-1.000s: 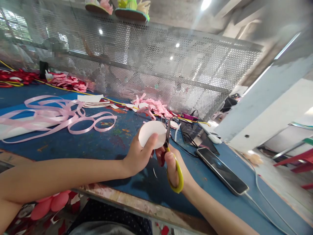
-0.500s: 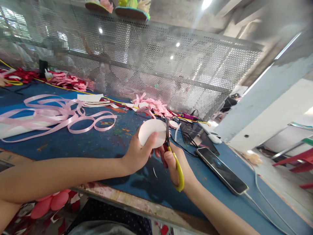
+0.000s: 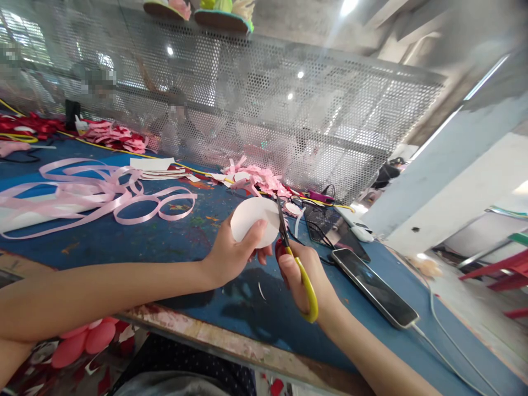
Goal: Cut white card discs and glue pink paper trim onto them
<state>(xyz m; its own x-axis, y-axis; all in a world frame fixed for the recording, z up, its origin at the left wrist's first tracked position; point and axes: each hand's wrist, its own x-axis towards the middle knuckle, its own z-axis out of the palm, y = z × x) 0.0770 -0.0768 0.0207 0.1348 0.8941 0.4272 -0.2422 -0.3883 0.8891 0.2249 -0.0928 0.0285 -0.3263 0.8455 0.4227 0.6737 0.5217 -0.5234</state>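
My left hand pinches a round white paper disc, thumb on top and fingers beneath, held above the blue tabletop. My right hand grips yellow-handled scissors, with the thumb over the handle. Their dark blades point away from me and lie along the disc's right edge. Whether the blades are touching the paper I cannot tell. A thin white paper sliver lies on the table below the hands.
Loops of pink ribbon spread over the left of the blue table. Behind are stacked white paper and a pink ribbon pile. A plugged-in phone and a dark tablet lie at right. A perforated metal screen stands behind.
My right hand and the scissors have shifted slightly right. The disc in my left hand has moved a little left and up. At the far left, a hand has left the ribbon pile.
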